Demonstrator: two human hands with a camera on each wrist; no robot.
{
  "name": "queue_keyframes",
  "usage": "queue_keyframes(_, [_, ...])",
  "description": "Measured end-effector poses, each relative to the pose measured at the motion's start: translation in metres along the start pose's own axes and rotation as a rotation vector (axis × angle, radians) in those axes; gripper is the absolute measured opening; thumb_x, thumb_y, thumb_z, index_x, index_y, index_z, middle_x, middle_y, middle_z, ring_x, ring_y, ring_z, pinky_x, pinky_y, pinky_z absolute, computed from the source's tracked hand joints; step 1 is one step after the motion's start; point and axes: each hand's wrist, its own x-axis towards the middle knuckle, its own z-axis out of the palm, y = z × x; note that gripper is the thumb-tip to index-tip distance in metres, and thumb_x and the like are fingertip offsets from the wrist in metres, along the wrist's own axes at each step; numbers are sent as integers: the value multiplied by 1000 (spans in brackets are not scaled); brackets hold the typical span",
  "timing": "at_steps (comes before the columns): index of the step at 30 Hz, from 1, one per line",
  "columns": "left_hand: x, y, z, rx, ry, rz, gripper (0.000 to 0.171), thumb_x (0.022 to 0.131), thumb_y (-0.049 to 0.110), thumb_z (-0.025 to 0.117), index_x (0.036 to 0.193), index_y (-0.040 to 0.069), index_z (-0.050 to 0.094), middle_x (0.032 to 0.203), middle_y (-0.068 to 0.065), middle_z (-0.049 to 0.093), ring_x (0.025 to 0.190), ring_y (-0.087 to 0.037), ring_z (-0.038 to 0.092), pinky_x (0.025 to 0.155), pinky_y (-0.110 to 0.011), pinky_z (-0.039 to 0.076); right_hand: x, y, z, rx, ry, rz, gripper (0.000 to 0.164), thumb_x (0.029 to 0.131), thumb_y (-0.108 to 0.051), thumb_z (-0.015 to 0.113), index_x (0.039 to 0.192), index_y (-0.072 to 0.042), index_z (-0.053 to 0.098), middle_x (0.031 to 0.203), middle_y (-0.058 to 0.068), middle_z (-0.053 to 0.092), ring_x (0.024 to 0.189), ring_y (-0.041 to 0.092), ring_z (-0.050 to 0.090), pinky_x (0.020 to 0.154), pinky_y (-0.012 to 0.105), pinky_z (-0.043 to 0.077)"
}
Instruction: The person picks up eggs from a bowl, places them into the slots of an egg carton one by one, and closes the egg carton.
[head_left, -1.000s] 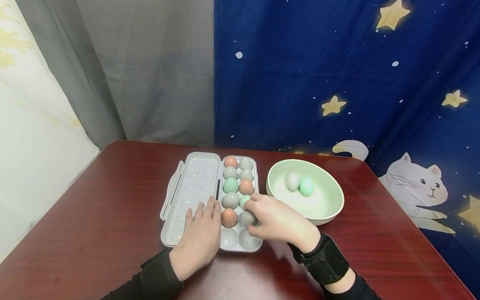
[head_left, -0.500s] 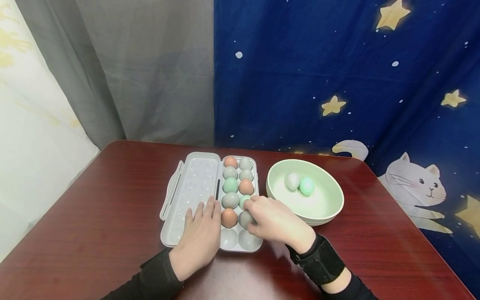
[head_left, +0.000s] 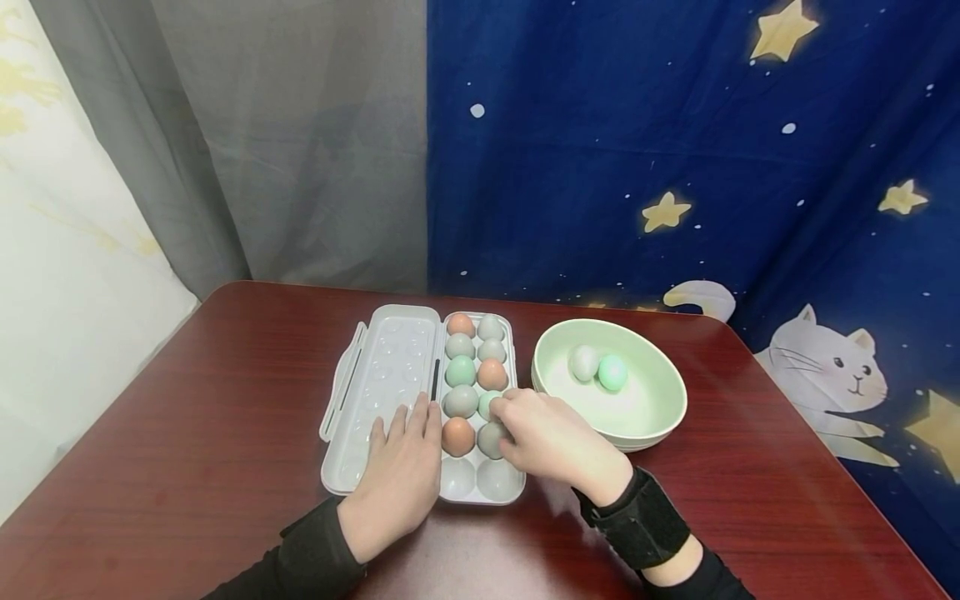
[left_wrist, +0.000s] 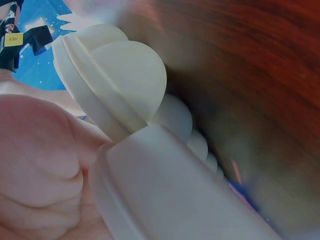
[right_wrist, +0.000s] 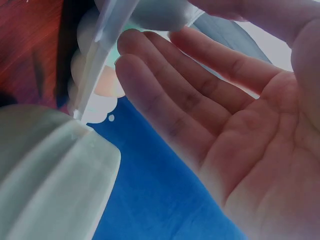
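Note:
An egg carton [head_left: 483, 502] lies with its lid [head_left: 386, 367] folded open to the left. Two columns of grey, orange and green eggs sit in its cups; the two nearest cups hold nothing. My left hand [head_left: 401, 475] rests flat on the near part of the lid, fingers straight, fingertips by the hinge side. My right hand [head_left: 558, 437] has thumb and index finger at a grey egg [head_left: 491, 440] in the second-nearest cup of the right column. In the right wrist view, thumb and index finger pinch that grey egg [right_wrist: 162, 14]; the other fingers extend past it.
Right of the carton stands a pale green bowl [head_left: 652, 392], with a grey egg [head_left: 584, 363] and a light green egg [head_left: 612, 372] in it. The dark red table [head_left: 225, 400] runs back to curtains, one grey [head_left: 322, 150], one blue [head_left: 570, 150].
The grey egg has settled slightly left in its cup, and my right hand has shifted a little at the wrist. My left hand has stayed on the lid.

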Motion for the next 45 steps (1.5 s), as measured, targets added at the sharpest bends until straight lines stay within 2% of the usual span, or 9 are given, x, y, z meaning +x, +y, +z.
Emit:
queue_keyframes(7, [0, 1, -1, -1, 0, -3, 53, 89, 3, 54, 138, -15, 43, 144, -32, 39, 127, -51, 41, 99, -69, 28, -5, 12, -22, -14, 80, 94, 10, 79, -14, 73, 80, -14, 63, 74, -5, 56, 66, 14, 52, 56, 32, 45])
queue_keyframes(12, [1, 1, -1, 2, -6, -5, 54, 88, 2, 55, 138, -15, 43, 144, -32, 38, 127, -51, 41, 99, -69, 28, -18, 42, -48, -49, 125, 145, 8, 81, -12, 72, 83, -11, 65, 76, -1, 60, 70, 17, 55, 62, 37, 47])
queue_keyframes(16, [1, 0, -2, 5, -15, -13, 54, 89, 2, 54, 138, -15, 43, 145, -32, 38, 128, -51, 40, 100, -69, 28, -28, 77, -62, -107, 23, 215, 10, 80, -10, 73, 88, -5, 68, 83, 5, 64, 70, 21, 58, 62, 42, 49])
queue_keyframes(19, [0, -1, -2, 3, -20, -19, 54, 89, 2, 54, 139, -15, 42, 145, -33, 37, 128, -51, 39, 100, -69, 27, -34, 101, -60, -138, -90, 275, 18, 81, -10, 73, 96, -2, 69, 90, 8, 64, 71, 22, 59, 59, 43, 50])
queue_keyframes(22, [0, -1, -2, 2, -21, -20, 54, 89, 3, 54, 139, -15, 42, 145, -33, 37, 128, -51, 39, 100, -69, 27, -39, 120, -52, -171, -133, 262, 25, 80, -8, 74, 102, 2, 68, 91, 12, 60, 69, 22, 57, 57, 42, 50])
queue_keyframes(25, [0, -2, -3, 2, -19, -18, 54, 89, 2, 54, 138, -15, 43, 145, -33, 37, 128, -52, 39, 99, -69, 27, -42, 132, -43, -207, -126, 229, 29, 78, -7, 76, 104, 5, 67, 89, 12, 56, 68, 21, 54, 54, 40, 48])
queue_keyframes(30, [0, -2, -3, -5, -23, -16, 54, 89, 2, 54, 138, -15, 42, 145, -33, 38, 128, -52, 39, 100, -70, 27, -43, 145, -28, -253, -134, 167, 26, 76, -5, 78, 97, 4, 66, 81, 9, 49, 66, 18, 48, 50, 36, 45])
queue_keyframes(39, [0, 0, -1, -8, -22, -9, 55, 88, 2, 54, 139, -15, 42, 144, -32, 38, 128, -51, 39, 100, -69, 27, -45, 150, -12, -358, -61, 20, 21, 63, 1, 76, 80, 1, 64, 69, 8, 45, 61, 23, 46, 55, 36, 41])
queue_keyframes(45, [0, -1, 0, -6, -17, -7, 55, 88, 3, 55, 139, -15, 42, 144, -33, 38, 128, -51, 40, 100, -69, 27, -45, 148, -4, -486, -25, 11, 23, 62, -1, 78, 81, -1, 65, 74, 13, 50, 66, 30, 52, 55, 40, 47])
